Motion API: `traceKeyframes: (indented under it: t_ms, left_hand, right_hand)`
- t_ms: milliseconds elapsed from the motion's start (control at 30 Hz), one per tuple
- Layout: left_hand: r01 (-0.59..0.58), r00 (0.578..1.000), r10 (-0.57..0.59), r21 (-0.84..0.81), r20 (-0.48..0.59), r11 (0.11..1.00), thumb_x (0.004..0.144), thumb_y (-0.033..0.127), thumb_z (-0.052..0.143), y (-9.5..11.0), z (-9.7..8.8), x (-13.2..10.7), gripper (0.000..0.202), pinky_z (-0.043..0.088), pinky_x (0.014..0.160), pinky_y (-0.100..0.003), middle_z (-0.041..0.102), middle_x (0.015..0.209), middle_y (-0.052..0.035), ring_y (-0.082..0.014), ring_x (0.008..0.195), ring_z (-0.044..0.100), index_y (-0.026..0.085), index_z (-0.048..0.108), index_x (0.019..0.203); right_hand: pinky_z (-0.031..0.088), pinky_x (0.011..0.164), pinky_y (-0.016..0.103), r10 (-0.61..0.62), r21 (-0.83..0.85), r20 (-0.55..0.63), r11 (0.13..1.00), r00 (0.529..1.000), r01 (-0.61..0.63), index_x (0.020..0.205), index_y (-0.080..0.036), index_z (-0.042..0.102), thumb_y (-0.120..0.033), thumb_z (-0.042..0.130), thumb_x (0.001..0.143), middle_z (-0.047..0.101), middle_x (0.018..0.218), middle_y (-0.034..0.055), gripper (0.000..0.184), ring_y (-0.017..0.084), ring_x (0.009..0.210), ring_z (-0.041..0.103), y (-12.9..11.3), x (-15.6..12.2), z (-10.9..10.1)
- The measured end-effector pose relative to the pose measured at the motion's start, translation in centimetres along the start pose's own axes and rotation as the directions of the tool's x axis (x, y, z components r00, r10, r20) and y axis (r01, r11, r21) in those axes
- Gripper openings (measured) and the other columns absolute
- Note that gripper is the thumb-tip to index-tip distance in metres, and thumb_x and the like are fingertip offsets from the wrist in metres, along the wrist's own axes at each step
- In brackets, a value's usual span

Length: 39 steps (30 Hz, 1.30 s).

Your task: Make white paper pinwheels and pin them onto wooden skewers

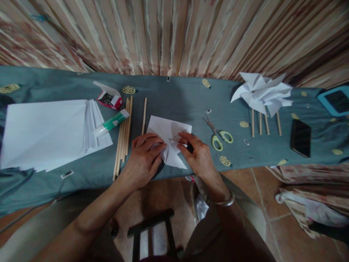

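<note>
A white paper square (156, 125) with cut slits lies at the front middle of the table, one corner folded toward its centre. My left hand (144, 156) grips the paper's left side, fingers curled and thumb near the centre. On the right, my right hand (196, 153) pinches a flap of the same paper between thumb and fingers. Just left of the paper lies a single wooden stick (144, 115). Green-handled scissors (215, 135) rest to the right of my right hand, blades partly spread.
Wooden sticks (124, 136), a glue tube (112, 123) and an opened red box (110, 100) of small dark pieces lie left, beside stacked white paper (46, 133). Paper pinwheels (259, 91) on sticks, a phone (300, 138) and a blue-framed device (336, 100) lie right. A curtain (163, 36) hangs behind.
</note>
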<state>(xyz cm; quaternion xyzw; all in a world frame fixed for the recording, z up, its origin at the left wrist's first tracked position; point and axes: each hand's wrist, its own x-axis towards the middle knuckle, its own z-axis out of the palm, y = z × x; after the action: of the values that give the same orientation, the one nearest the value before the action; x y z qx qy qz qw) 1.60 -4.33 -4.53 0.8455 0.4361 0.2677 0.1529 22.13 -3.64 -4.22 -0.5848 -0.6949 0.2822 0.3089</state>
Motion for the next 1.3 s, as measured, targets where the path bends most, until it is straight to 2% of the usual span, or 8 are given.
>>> traceKeyframes:
  t_ms: [200, 400, 600, 767, 1300]
  left_hand:
    - [0.028, 0.999, -0.027, 0.010, -0.022, 1.000, 0.095, 0.021, 0.044, 0.0, 0.1, 0.1, 0.029, 0.040, 0.096, -0.048, 0.067, 0.109, -0.0108, -0.0285, 0.113, 0.051, 0.014, 0.068, 0.109]
    - [0.027, 1.000, -0.027, 0.008, 0.005, 1.000, 0.098, 0.027, 0.043, 0.2, 0.2, 0.3, 0.030, 0.038, 0.096, -0.049, 0.066, 0.111, -0.0112, -0.0290, 0.114, 0.050, 0.015, 0.069, 0.109]
    - [0.029, 0.999, -0.030, 0.023, 0.041, 0.999, 0.098, 0.034, 0.044, 0.5, 0.6, 0.2, 0.033, 0.036, 0.099, -0.050, 0.063, 0.118, -0.0119, -0.0302, 0.119, 0.047, 0.016, 0.066, 0.116]
    - [0.051, 0.997, -0.054, 0.053, 0.052, 0.997, 0.098, 0.038, 0.046, 0.5, 1.1, 0.2, 0.034, 0.034, 0.101, -0.050, 0.061, 0.123, -0.0110, -0.0309, 0.123, 0.045, 0.021, 0.064, 0.121]
    - [0.040, 0.998, -0.044, 0.117, 0.036, 0.992, 0.097, 0.038, 0.047, 0.7, 1.6, 0.5, 0.033, 0.035, 0.100, -0.052, 0.062, 0.121, -0.0121, -0.0325, 0.122, 0.046, 0.019, 0.065, 0.118]
  right_hand:
    - [0.051, 0.092, 0.038, -0.010, 0.005, -0.008, 1.000, 1.000, 0.010, 0.117, -0.020, 0.064, -0.015, 0.060, 0.085, 0.073, 0.097, 0.0053, 0.032, 0.022, 0.096, 0.066, -0.1, 0.1, 0.2]
    - [0.051, 0.092, 0.038, -0.013, -0.001, -0.012, 1.000, 1.000, 0.013, 0.116, -0.020, 0.064, -0.016, 0.058, 0.086, 0.073, 0.097, 0.0054, 0.031, 0.022, 0.094, 0.065, -0.2, 0.1, 0.3]
    - [0.051, 0.091, 0.038, -0.036, -0.019, -0.013, 0.999, 0.999, 0.036, 0.115, -0.019, 0.064, -0.016, 0.058, 0.086, 0.073, 0.096, 0.0058, 0.030, 0.021, 0.092, 0.065, -0.2, 0.2, 0.3]
    - [0.051, 0.090, 0.038, -0.053, -0.043, -0.012, 0.998, 0.999, 0.053, 0.115, -0.021, 0.064, -0.015, 0.058, 0.086, 0.072, 0.096, 0.0054, 0.030, 0.022, 0.093, 0.065, -0.2, 0.2, 0.3]
    - [0.050, 0.090, 0.040, -0.085, -0.077, -0.003, 0.993, 0.996, 0.084, 0.114, -0.019, 0.064, -0.016, 0.056, 0.087, 0.072, 0.095, 0.0068, 0.028, 0.023, 0.093, 0.065, -0.3, 0.1, 0.4]
